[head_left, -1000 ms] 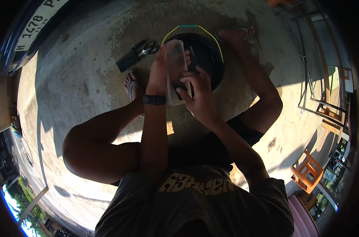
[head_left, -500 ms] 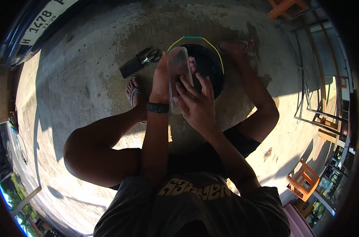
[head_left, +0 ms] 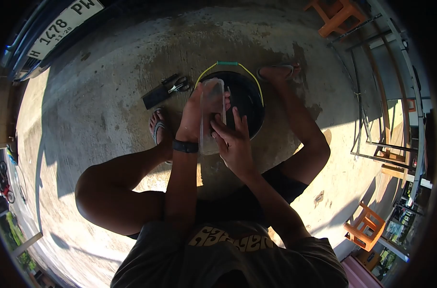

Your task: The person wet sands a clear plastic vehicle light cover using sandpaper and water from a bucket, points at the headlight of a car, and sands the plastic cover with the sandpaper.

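Note:
A clear rectangular plastic container (head_left: 212, 98) is held tilted over the near side of a black bucket (head_left: 249, 98). My left hand (head_left: 191, 111), with a dark band on its wrist, grips the container from behind and below. Its fingertips curl round the far right edge. My right hand (head_left: 235, 143) is at the container's right side, with thumb and index finger at the opening and the other fingers apart and stretched upward. I see nothing clearly held in the right hand. The bucket's yellow handle with a green grip (head_left: 227, 63) rests toward the far side.
Scissors (head_left: 176, 86) and a dark case (head_left: 156, 97) lie on the concrete floor left of the bucket. Sandalled feet flank the bucket. Orange stools (head_left: 366, 225) and a metal frame (head_left: 384, 144) stand at right. A vehicle's number plate (head_left: 65, 26) shows upper left.
The camera view has shifted, so the bucket, container and hands sit lower and slightly left. My right hand's fingers have moved a little along the container's side. The left hand keeps its grip.

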{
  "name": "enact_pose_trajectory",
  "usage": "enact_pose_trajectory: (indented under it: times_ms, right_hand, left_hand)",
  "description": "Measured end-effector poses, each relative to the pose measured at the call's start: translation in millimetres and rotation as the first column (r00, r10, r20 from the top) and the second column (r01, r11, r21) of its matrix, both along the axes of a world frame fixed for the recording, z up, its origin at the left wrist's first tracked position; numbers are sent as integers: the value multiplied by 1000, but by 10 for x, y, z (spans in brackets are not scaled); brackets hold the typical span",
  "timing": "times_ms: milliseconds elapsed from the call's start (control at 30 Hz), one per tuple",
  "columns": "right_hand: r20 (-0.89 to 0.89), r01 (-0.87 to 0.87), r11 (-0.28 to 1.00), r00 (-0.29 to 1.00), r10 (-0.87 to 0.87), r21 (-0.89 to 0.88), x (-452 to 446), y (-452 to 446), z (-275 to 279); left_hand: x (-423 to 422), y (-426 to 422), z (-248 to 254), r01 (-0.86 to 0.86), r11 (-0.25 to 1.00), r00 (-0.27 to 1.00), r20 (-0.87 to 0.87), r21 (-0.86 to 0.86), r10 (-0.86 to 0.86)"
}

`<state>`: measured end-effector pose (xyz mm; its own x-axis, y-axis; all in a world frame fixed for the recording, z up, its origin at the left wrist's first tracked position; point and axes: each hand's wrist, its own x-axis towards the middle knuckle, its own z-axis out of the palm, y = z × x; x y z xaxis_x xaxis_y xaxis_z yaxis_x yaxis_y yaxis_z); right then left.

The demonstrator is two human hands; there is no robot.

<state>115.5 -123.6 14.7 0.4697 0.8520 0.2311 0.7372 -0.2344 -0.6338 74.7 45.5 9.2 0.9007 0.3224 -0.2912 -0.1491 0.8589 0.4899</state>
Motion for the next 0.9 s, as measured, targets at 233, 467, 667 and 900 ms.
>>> enact_pose_trajectory:
  times_ms: [233, 467, 667, 900]
  right_hand:
    - [-92, 10, 1000, 996, -12, -16, 65, 25, -60]
    - [9, 55, 999, 998, -55, 0, 157, 267, 6]
    - [-66, 83, 996, 995, -81, 30, 180, 371, 24]
    - [-38, 45, 999, 998, -45, -14, 279, 354, 53]
  left_hand:
    - [93, -69, 76, -70, 997, 997, -32, -19, 70]
    - [46, -68, -44, -159, 979, 975, -135, 128, 176]
    - [120, -126, -75, -186, 923, 966, -108, 336, 234]
    - [116, -272, 65, -198, 948, 955, -168, 248, 244]
